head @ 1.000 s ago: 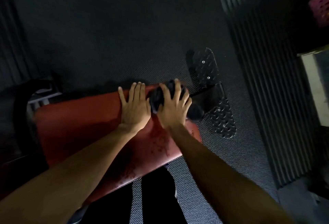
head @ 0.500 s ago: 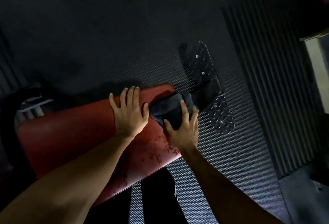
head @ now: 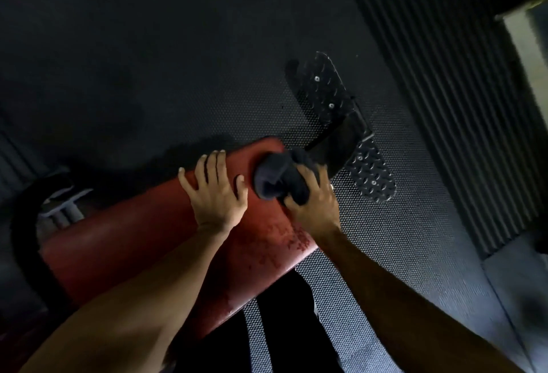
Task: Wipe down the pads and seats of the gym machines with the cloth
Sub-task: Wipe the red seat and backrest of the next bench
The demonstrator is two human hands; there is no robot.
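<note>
Pad: a red padded seat (head: 133, 248) lies slanted across the lower left of the view. Near its right edge the surface shows darker speckles and worn spots.
Cloth: a dark cloth (head: 275, 180), bunched into a lump, sits on the far right corner of the pad and touches it.
Right hand: the right hand (head: 315, 205) grasps the cloth from the near side. Its fingers are curled round the cloth and hold it down on the corner of the pad.
Left hand: the left hand (head: 215, 194) lies palm down on the pad just beside the cloth. The fingers are straight and a little spread, and it holds nothing. I cannot tell if the thumb touches the cloth.
Footplate: a black metal footplate (head: 373, 178) with diamond tread and small screws lies on the floor just beyond the right hand. A second plate (head: 321, 82) of the same kind is farther away.
Floor: the dark rubber floor (head: 178, 76) has a fine dotted pattern. A ribbed mat (head: 444, 105) covers the right side.
Frame: a grey metal part (head: 60, 209) of the machine stands at the left end of the pad, dim in the shadow.
Person: dark trousers (head: 284, 328) show below the near edge of the pad.
</note>
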